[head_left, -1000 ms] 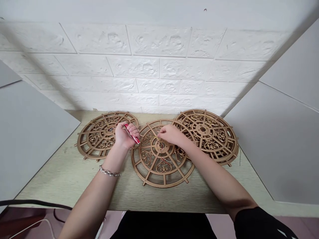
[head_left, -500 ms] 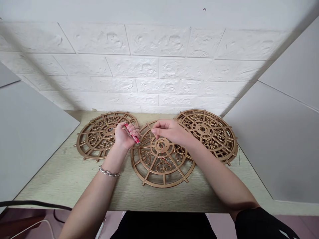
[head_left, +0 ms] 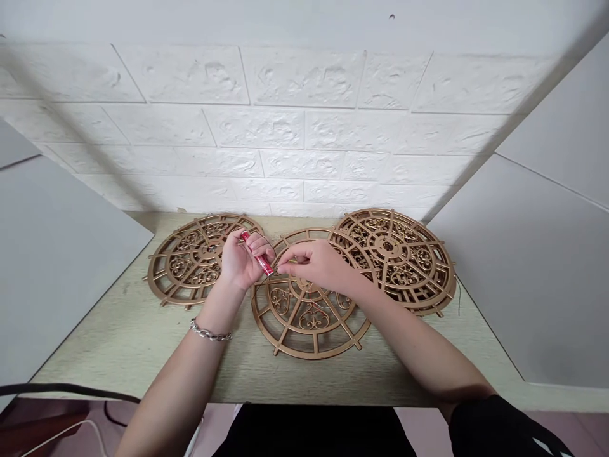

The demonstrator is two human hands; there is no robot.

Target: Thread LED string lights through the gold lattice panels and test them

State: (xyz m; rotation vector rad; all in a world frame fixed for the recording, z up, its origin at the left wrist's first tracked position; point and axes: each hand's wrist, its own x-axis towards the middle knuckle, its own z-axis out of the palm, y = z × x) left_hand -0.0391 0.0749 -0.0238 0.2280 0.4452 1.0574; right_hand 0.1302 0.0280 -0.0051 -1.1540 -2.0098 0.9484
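Three gold openwork discs lie on a pale wooden table (head_left: 128,343): a left disc (head_left: 188,260), a middle disc (head_left: 309,317) and a right disc (head_left: 404,260) overlapping the middle one. My left hand (head_left: 242,260) is closed round a small red stick-shaped tool (head_left: 257,254), held over the gap between the left and middle discs. My right hand (head_left: 316,263) hovers above the middle disc's hub, fingers pinched close to the red tool's lower tip. A thin dark thread runs near the fingers; what the pinch holds is too small to name.
A white brick-pattern wall (head_left: 285,127) stands behind the table. Grey panels (head_left: 57,254) close in both sides. A black cable (head_left: 61,388) runs along the near left table edge. A silver bracelet (head_left: 209,331) is on my left wrist.
My right hand has moved left from the middle disc's hub toward the red tool. My left hand has shifted slightly right and tilted the tool.
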